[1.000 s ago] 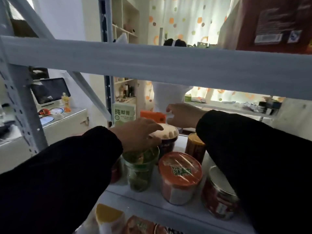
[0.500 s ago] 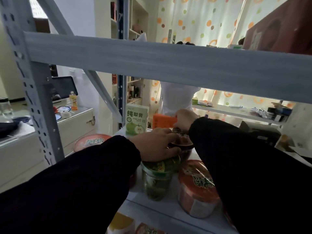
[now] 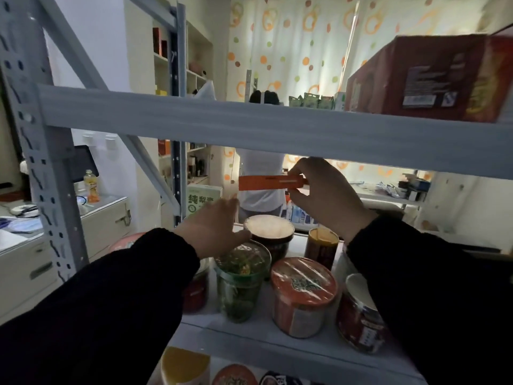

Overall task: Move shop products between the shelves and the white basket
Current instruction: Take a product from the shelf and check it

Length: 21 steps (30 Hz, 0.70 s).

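Room: a grey metal shelf beam (image 3: 249,129) crosses mid-frame just above the right hand (image 3: 324,201); round film-sealed noodle cups (image 3: 302,295) crowd the shelf below.
Product: a flat orange cardboard box (image 3: 270,182) is at centre frame, lifted clear of the cups.
Right: pinches the box's right end.
Left: the left hand (image 3: 213,229), fingers straight and holding nothing, is just below-left of the box.

Your right hand (image 3: 326,198) pinches the slim orange box (image 3: 266,182) level by one end, above the shelved noodle cups (image 3: 304,295).
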Motion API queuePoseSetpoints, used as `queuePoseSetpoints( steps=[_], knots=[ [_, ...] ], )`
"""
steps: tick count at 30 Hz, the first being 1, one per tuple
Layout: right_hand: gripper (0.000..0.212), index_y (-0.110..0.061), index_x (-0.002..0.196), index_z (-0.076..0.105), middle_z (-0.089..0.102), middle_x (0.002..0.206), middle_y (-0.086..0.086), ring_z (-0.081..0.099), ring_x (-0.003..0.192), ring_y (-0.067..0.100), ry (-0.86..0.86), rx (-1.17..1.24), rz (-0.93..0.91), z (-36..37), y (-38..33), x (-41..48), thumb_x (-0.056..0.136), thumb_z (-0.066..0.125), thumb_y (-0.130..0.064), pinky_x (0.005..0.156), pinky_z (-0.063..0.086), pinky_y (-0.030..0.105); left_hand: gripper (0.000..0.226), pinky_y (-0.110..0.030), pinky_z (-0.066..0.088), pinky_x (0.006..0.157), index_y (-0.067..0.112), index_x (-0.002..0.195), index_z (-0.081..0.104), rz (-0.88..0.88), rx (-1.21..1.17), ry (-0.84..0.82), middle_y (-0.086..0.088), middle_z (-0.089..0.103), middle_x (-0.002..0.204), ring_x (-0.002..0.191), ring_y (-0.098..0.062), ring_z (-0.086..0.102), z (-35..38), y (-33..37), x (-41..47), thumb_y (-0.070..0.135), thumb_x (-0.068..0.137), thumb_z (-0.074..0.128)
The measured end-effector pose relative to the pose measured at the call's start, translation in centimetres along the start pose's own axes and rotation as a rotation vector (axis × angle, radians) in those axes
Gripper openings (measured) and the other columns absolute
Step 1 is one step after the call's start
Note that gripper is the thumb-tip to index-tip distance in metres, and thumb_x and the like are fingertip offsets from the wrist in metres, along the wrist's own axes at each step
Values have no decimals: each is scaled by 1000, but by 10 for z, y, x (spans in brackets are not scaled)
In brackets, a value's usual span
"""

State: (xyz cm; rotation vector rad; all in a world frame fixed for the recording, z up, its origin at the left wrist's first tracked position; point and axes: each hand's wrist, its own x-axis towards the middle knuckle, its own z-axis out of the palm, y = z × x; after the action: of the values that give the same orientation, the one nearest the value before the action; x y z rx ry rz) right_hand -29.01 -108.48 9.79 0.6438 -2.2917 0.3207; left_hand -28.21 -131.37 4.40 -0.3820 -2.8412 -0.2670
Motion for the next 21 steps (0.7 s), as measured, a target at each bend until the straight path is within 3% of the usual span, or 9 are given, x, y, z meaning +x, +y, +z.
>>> queuePoseSetpoints(
  steps=[3, 5, 7, 11, 13, 16, 19, 21],
  knots=[
    [18, -12, 102, 66, 62, 99, 3, 56, 91, 18, 63, 98, 7, -17, -11, -33, 86, 76, -14, 79, 46, 33, 84, -44, 36, 113, 23, 159, 18, 34, -190, 165, -8, 37, 156, 142, -30, 37, -8, 2, -10, 49, 94, 64],
    [22, -18, 104, 68, 64, 100, -3, 58, 94, 11, 92, 213, 33, -25, -15, -54, 84, 77, -17, 84, 51, 33, 70, -40, 40, 107, 25, 155, 30, 143, -322, 291, -5, 43, 151, 137, -27, 44, -11, 9, -21, 42, 95, 63],
    [26, -24, 105, 69, 68, 105, -7, 65, 101, 10, 103, 434, 153, -35, -20, -73, 82, 79, -19, 88, 57, 33, 46, -37, 46, 93, 30, 139, 46, 213, -429, 325, 2, 57, 133, 119, -21, 57, -14, 18, -33, 41, 96, 58],
    [33, -17, 115, 70, 77, 106, -4, 73, 101, 10, 138, 850, 412, -52, -27, -102, 86, 80, -7, 84, 58, 25, 26, -38, 58, 83, 38, 122, 50, 229, -686, 246, 11, 66, 111, 98, -8, 66, -17, 43, -70, 51, 99, 49],
    [34, -16, 120, 71, 78, 109, -3, 73, 104, 10, 117, 957, 473, -58, -30, -116, 87, 77, -19, 88, 58, 29, 31, -40, 61, 82, 36, 121, 48, 230, -803, 234, 12, 65, 109, 97, -6, 67, -13, 57, -92, 58, 100, 42],
    [39, -27, 120, 71, 77, 115, -1, 73, 109, 19, -56, 1163, 566, -56, -38, -147, 85, 66, -43, 96, 57, 44, 34, -34, 61, 77, 32, 119, 49, 207, -1059, 228, 19, 67, 103, 96, -6, 68, -2, 81, -126, 58, 97, 42],
    [35, -37, 114, 70, 78, 110, 0, 76, 101, 23, -108, 1305, 666, -49, -47, -179, 82, 62, -48, 84, 62, 44, 36, -19, 57, 73, 35, 120, 45, 151, -1204, 164, 29, 67, 104, 96, 1, 69, 23, 99, -151, 54, 91, 50],
    [34, -35, 110, 71, 79, 101, 1, 78, 91, 24, -63, 1357, 753, -45, -48, -201, 80, 64, -47, 75, 64, 44, 53, -22, 60, 72, 48, 123, 34, 103, -1226, 26, 33, 65, 111, 98, -3, 71, 40, 113, -166, 58, 81, 65]
  ],
)
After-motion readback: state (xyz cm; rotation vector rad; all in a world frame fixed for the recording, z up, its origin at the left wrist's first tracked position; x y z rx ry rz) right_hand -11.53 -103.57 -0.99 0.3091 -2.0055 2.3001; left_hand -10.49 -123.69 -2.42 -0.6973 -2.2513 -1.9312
